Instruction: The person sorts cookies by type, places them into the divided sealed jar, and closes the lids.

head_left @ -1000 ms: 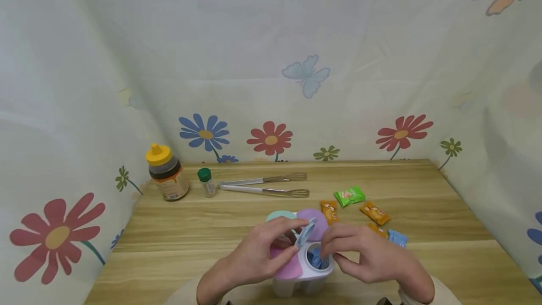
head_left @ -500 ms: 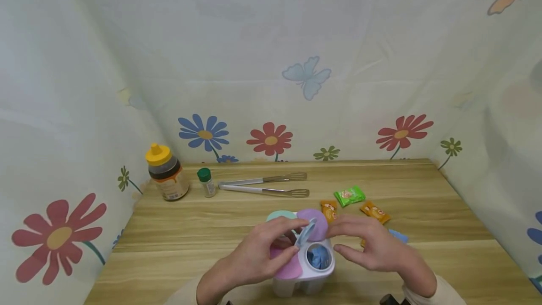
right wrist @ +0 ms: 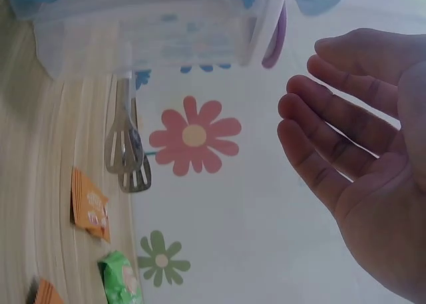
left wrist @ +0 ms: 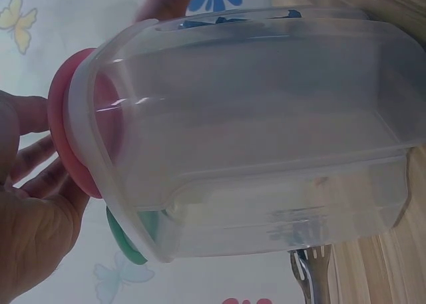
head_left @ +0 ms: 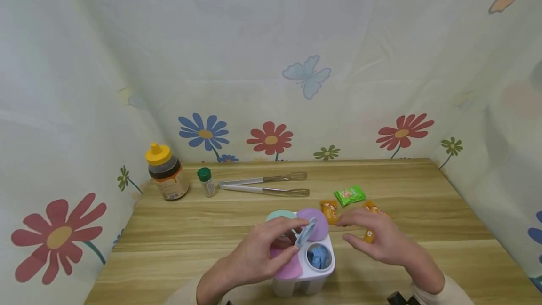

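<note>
A white container with several see-through compartments (head_left: 301,267) stands at the table's front, under round pink, mint and purple lids. My left hand (head_left: 260,251) pinches the light blue lid (head_left: 306,232) and holds it tilted up. Below it, the uncovered round opening shows crumpled blue wrapping (head_left: 319,257). In the left wrist view the compartment walls (left wrist: 233,118) are clear, beside the pink lid (left wrist: 60,124). My right hand (head_left: 383,239), nothing in it, hovers right of the container, over an orange packet (head_left: 369,236). The right wrist view shows its fingers (right wrist: 326,128) loosely bent and spread.
Behind lie a green packet (head_left: 349,196) and further orange packets (head_left: 329,211). Metal tongs with slotted ends (head_left: 262,190) rest farther back. A small green-capped jar (head_left: 206,182) and a yellow-capped squeeze bottle (head_left: 168,173) stand at left. A flowered cloth (head_left: 228,84) hangs behind the table.
My right hand has left the uncovered opening and moved right, over the packets, hiding the blue packet on the table. My left hand keeps the light blue lid raised in the same place.
</note>
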A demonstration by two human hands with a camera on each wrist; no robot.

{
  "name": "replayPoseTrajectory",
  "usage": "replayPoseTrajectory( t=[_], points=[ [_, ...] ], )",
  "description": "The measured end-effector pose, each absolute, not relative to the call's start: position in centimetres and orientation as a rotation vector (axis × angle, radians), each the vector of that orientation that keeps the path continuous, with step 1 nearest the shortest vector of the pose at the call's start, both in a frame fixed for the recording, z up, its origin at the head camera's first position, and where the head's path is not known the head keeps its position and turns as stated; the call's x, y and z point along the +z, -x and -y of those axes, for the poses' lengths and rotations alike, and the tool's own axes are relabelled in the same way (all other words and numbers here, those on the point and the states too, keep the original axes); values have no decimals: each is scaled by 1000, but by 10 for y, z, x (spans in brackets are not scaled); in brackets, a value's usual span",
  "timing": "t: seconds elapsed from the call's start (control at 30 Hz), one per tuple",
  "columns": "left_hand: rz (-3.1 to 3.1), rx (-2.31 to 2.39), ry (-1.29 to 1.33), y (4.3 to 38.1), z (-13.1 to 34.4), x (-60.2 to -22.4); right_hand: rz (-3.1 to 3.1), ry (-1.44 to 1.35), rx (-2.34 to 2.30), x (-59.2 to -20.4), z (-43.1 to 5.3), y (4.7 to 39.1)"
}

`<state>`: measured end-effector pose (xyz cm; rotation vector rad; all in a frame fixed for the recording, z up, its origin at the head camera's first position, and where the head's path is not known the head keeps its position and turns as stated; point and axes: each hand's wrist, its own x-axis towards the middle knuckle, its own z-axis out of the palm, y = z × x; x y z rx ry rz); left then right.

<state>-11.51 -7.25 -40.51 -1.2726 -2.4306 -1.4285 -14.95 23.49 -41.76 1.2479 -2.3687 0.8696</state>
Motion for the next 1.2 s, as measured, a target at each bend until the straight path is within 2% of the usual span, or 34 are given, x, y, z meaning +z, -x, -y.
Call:
replayPoseTrajectory(
  t=[0.73,1.2],
  points=[
    [2475,-1430,1246,114,73,-403,2519,-955,818,-429,-262,160],
    [2483,-1440,1243,114,73,-404,2579,-866,772,-441,-279,164]
  ],
)
